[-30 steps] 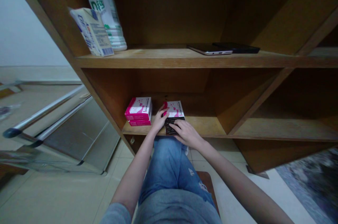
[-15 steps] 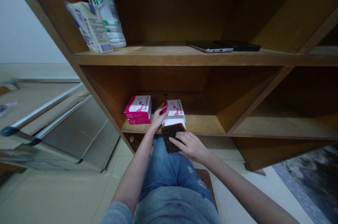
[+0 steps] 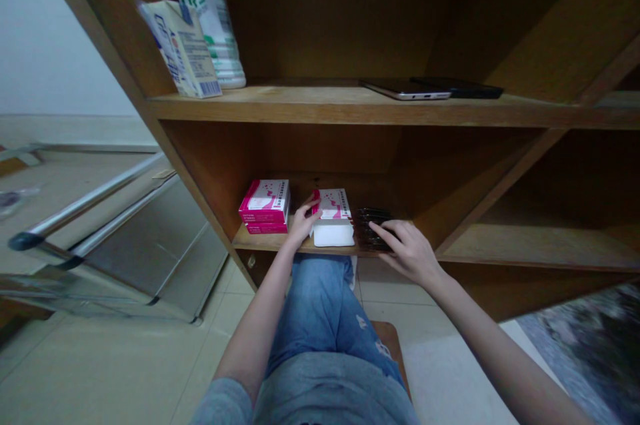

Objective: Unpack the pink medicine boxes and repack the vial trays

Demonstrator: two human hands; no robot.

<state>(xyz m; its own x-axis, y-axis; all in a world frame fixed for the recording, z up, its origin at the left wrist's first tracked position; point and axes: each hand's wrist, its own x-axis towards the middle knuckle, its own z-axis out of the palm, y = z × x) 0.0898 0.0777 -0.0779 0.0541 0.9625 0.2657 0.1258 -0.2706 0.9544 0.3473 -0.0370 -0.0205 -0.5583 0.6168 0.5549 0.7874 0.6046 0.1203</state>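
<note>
- The left grip [image 3: 301,223] is laid against the left edge of a pink-and-white box [image 3: 333,205], its fingers curled over that edge; how firmly the box is held cannot be told.
- The box is placed flat on the lower shelf [image 3: 275,243], just right of the left grip, and its end is opened, with a white flap [image 3: 333,233] turned towards the person.
- The right grip [image 3: 411,250] is set at a stack of dark packs [image 3: 369,230], fingertips brought onto its near right part; a gap is shown between the fingers, but whether the stack is pinched cannot be told.
- The stack is placed on the lower shelf, left of the right grip and just right of the box.
- Two more pink-and-white boxes [image 3: 265,207] are piled just left of the left grip, apart from the opened one.
- Above and behind the grips, a drink carton [image 3: 187,51], a white bottle [image 3: 220,31] and a phone-like slab [image 3: 407,88] are seen on the upper shelf [image 3: 300,95], beside another flat dark item [image 3: 465,87].
</note>
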